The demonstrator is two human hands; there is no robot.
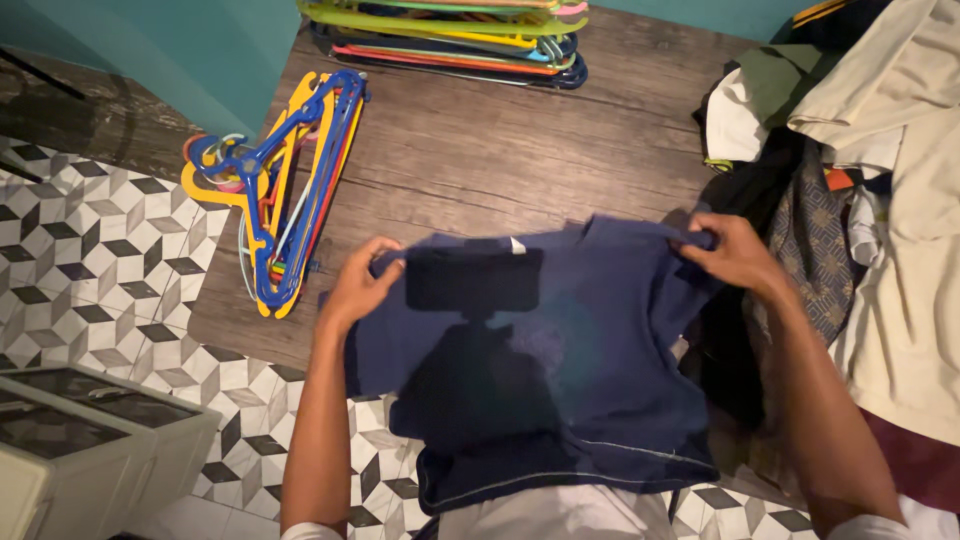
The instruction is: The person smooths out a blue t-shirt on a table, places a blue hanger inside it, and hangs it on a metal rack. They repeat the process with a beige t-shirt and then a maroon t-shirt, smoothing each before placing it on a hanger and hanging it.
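A dark blue shirt is spread between my hands over the near edge of a low wooden board. My left hand pinches its left shoulder, and my right hand pinches its right shoulder by the pile of clothes. The shirt's hem hangs down towards me. A dark shadow falls across the middle of the cloth.
A bundle of blue, yellow and red plastic hangers lies at the board's left edge. More coloured hangers are stacked at the far edge. A heap of clothes fills the right side. A pale box stands on the patterned tile floor.
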